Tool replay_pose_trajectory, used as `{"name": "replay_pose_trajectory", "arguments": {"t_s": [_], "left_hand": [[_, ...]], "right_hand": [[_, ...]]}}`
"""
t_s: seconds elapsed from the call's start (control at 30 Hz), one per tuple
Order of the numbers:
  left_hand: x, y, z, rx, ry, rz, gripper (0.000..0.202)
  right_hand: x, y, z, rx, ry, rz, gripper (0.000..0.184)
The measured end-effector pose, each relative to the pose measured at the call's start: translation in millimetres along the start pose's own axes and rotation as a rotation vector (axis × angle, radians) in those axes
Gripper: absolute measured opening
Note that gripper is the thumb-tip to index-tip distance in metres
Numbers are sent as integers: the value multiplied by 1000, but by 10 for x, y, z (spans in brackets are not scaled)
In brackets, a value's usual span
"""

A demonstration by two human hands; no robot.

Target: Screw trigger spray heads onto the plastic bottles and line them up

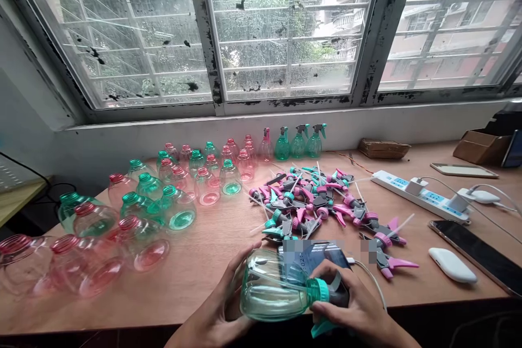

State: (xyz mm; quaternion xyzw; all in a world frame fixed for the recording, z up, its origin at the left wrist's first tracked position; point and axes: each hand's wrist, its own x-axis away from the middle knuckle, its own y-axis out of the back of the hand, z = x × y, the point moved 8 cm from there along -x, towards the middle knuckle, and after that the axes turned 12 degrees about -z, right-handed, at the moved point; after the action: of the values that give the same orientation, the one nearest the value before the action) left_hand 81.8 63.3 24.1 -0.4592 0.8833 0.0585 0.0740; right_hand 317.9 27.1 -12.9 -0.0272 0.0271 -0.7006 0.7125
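A clear green spray bottle (275, 288) lies sideways in the air at the table's front edge, its neck towards the right. My left hand (228, 299) is closed around the bottle's base. With my right hand (350, 299) I grip the neck, where a teal collar (320, 290) and a dark spray head (338, 292) sit on the bottle. A teal trigger (322, 328) points down below that hand. Inside the bottle a thin tube runs lengthwise. Behind it lies a phone (326, 253) with a lit screen, partly covered by the bottle and my right hand.
Open pink and green bottles (150, 250) stand in rows at left. A heap of pink and teal spray heads (302, 196) lies mid-table. Several bottles with heads (298, 144) stand by the wall. A power strip (420, 196), dark phone (477, 255) and white case (452, 265) are at right.
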Motion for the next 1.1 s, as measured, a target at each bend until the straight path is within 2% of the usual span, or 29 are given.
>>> {"name": "replay_pose_trajectory", "arguments": {"t_s": [0.17,0.37,0.6,0.83,1.0,1.1], "left_hand": [[2,49,51,71,16,-32,102],[-26,-4,-25,127,45,-14,89],[-20,-14,12,162,74,-2,91],[5,48,89,132,100,-45,92],[3,68,79,132,85,-72,93],[0,70,77,149,63,-75,93]], "right_hand": [[-12,-11,-52,-22,-1,17,40],[-31,5,-44,-29,26,-6,42],[-47,-12,70,-32,58,-17,49],[-72,32,-79,-72,85,-46,43],[-69,27,-22,-11,146,-58,39],[-32,-13,-12,-37,74,-33,47]]}}
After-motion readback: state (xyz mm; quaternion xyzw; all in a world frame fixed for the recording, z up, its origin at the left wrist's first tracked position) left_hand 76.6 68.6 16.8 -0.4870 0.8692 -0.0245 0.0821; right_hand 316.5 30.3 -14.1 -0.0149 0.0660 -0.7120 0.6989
